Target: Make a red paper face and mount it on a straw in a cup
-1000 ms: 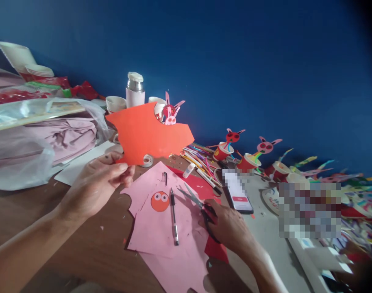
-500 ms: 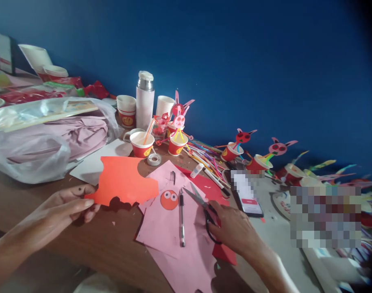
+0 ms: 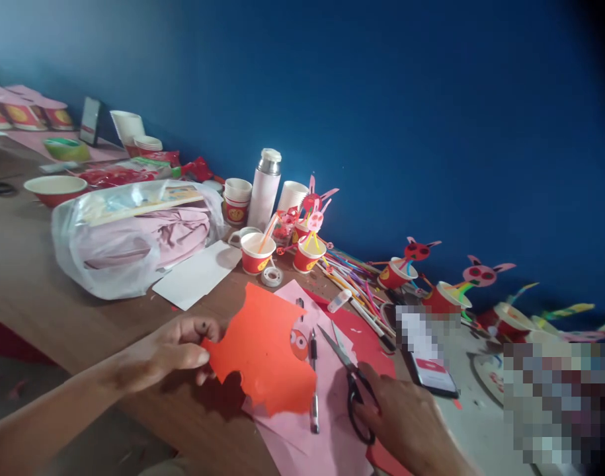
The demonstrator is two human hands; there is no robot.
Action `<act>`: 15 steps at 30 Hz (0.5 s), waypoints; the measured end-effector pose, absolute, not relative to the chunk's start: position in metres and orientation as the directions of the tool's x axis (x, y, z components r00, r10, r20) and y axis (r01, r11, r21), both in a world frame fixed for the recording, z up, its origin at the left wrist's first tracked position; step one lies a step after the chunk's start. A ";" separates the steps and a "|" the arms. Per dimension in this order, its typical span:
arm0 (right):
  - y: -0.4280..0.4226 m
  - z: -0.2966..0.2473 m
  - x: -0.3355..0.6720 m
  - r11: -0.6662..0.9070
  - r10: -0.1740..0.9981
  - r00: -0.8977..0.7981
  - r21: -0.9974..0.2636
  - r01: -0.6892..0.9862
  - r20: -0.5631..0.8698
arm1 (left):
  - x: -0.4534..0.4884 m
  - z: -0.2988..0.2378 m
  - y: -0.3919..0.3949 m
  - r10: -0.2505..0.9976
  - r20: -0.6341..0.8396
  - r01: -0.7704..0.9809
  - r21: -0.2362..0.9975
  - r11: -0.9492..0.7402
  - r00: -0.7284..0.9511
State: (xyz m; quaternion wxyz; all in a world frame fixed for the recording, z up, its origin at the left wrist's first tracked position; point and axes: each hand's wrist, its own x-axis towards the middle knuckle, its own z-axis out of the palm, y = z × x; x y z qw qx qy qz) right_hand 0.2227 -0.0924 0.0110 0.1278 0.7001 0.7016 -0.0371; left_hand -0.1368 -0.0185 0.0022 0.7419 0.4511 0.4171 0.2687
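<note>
My left hand (image 3: 180,350) pinches a sheet of orange paper (image 3: 267,350) by its left corner. Curved bites are missing from the sheet's edges, and it tilts over pink paper (image 3: 334,430). My right hand (image 3: 404,413) grips black-handled scissors (image 3: 352,373), with fingers at the handles and blades slightly apart, pointing away from me. Between sheet and scissors lies a black gel pen (image 3: 315,413). An orange paper disc (image 3: 299,342) with two googly eyes is partly covered by the orange sheet. Red paper (image 3: 376,337) lies beneath the pink paper's right side.
A plastic bag (image 3: 104,277) with pink cloth fills the left. Behind stand a bottle (image 3: 265,195), paper cups (image 3: 256,261) and animal figures on straws (image 3: 417,251). A tape roll (image 3: 272,276), colored sticks (image 3: 354,281) and a phone (image 3: 438,380) lie farther in.
My view has turned left, shifting the scene rightward and down. The orange sheet has moved right over the pink paper and partly covers the eyed disc. The scissors stay in my right hand.
</note>
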 end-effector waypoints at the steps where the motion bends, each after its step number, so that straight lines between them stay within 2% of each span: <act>1: -0.093 0.011 0.224 0.014 0.975 0.012 0.115 0.993 -0.222 | -0.133 0.004 -0.018 0.776 -0.342 -0.068 0.895 0.441 0.530; 3: -0.093 0.015 0.224 -0.005 0.981 0.017 0.065 0.998 -0.195 | -0.128 0.007 -0.017 0.775 -0.299 -0.128 0.891 0.436 0.556; 5: -0.093 0.023 0.218 -0.016 0.989 0.006 -0.070 0.997 -0.148 | -0.127 0.007 -0.016 0.762 -0.295 -0.140 0.883 0.448 0.577; 7: -0.092 0.033 0.206 0.010 0.993 -0.049 -0.330 0.944 -0.111 | -0.130 0.002 -0.014 0.749 -0.296 -0.129 0.883 0.451 0.593; 9: -0.088 0.040 0.190 0.030 0.971 -0.173 -0.631 0.776 -0.166 | -0.134 -0.007 -0.012 0.731 -0.275 -0.107 0.897 0.428 0.625; 10: -0.086 0.041 0.182 0.021 0.956 -0.223 -0.717 0.696 -0.189 | -0.136 -0.013 -0.011 0.713 -0.264 -0.082 0.908 0.411 0.649; 12: -0.080 0.037 0.167 -0.057 0.945 -0.222 -0.790 0.610 -0.240 | -0.140 -0.025 -0.010 0.659 -0.287 0.011 0.921 0.390 0.696; 15: -0.074 0.025 0.151 -0.155 0.931 -0.187 -0.805 0.572 -0.312 | -0.148 -0.039 -0.009 0.685 -0.356 0.140 0.926 0.351 0.635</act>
